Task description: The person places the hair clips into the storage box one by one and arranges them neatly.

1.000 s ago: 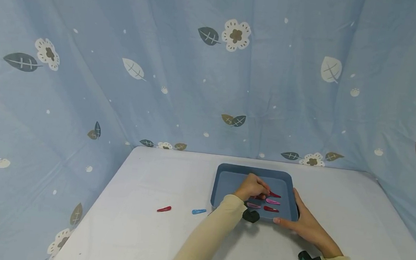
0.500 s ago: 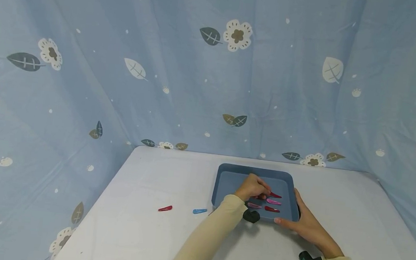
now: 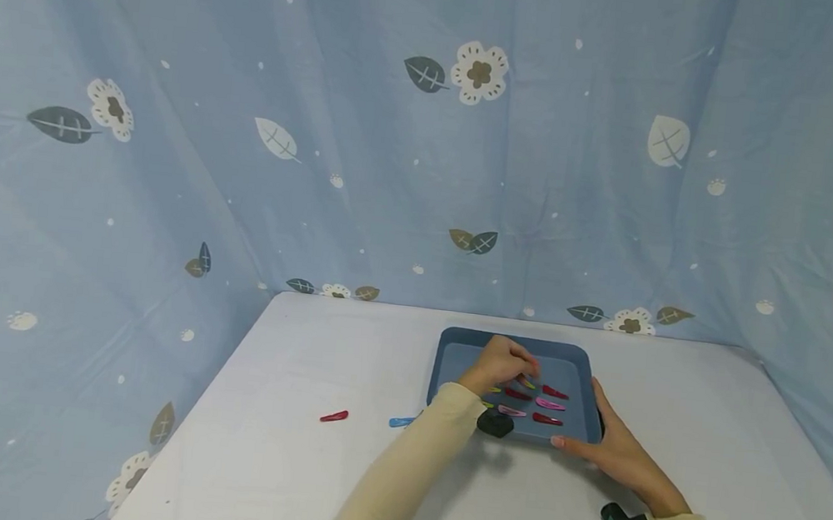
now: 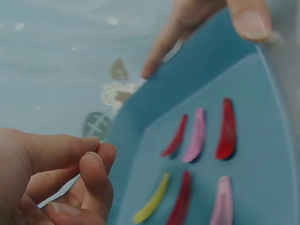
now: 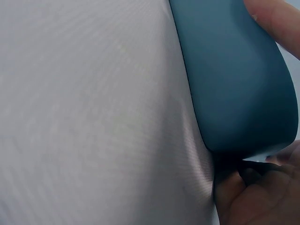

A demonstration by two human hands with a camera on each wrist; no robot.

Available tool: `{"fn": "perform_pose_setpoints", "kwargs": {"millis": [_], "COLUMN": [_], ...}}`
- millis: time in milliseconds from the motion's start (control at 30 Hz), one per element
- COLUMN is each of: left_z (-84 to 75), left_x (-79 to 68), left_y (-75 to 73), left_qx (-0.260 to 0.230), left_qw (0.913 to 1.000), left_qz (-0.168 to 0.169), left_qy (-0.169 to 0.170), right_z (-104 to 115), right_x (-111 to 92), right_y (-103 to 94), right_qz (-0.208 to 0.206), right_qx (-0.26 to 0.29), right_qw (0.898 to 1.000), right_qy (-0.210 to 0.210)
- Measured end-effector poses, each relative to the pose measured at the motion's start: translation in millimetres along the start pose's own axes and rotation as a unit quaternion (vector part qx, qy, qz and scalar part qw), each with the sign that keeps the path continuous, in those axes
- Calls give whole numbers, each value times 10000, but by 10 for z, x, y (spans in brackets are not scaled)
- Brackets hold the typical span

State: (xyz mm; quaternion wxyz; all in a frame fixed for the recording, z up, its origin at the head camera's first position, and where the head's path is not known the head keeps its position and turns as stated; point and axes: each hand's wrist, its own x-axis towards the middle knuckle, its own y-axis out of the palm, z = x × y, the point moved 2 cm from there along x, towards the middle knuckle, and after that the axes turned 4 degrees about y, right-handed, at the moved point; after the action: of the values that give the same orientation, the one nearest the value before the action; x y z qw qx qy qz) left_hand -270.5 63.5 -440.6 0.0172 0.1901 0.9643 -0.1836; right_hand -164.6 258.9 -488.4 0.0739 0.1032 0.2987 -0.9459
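A blue tray (image 3: 444,363) holds several snap hair clips in rows. A red hair clip (image 3: 556,392) lies near its right side above a pink hair clip (image 3: 551,404) and another red hair clip (image 4: 227,131). My left hand (image 3: 503,362) hovers over the tray, fingers loosely curled and fingertips close together, nothing visible between them. Just below those fingers lies a yellow hair clip (image 4: 152,199), beside a dark red hair clip (image 4: 182,199). My right hand (image 3: 620,451) grips the tray's near right corner, thumb on the near rim and fingers along the right side.
Left of the tray on the white table (image 3: 287,348) lie a blue hair clip (image 3: 399,422), partly behind the left sleeve (image 3: 403,476), and a red hair clip (image 3: 334,416). A patterned blue curtain (image 3: 369,121) hangs behind the table.
My left hand has let go of the red hair clip at the upper right and moved up and slightly left, uncovering yellow clips. My right hand keeps its hold on the tray.
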Motion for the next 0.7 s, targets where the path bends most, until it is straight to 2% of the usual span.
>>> {"fn": "perform_pose_setpoints", "kwargs": {"millis": [200, 400, 533, 700], "left_z": [-124, -161, -146, -111], "left_x": [-117, -237, -335, -481], "left_y": [-286, -594, -797, -1039], "left_qx": [-287, -662, -669, -404], "left_qw": [9994, 9968, 9953, 9964], "left_qz": [17, 92, 78, -49], "left_qy": [209, 431, 691, 746], "right_z": [9, 11, 6, 7], "right_x": [-8, -21, -21, -19], "right_y": [-1, -8, -6, -8], "right_qz": [-45, -170, -180, -156], "right_qx": [-53, -245, -236, -275], "right_qw": [10000, 9995, 9993, 9992], "right_qy": [-4, -105, -208, -255]}}
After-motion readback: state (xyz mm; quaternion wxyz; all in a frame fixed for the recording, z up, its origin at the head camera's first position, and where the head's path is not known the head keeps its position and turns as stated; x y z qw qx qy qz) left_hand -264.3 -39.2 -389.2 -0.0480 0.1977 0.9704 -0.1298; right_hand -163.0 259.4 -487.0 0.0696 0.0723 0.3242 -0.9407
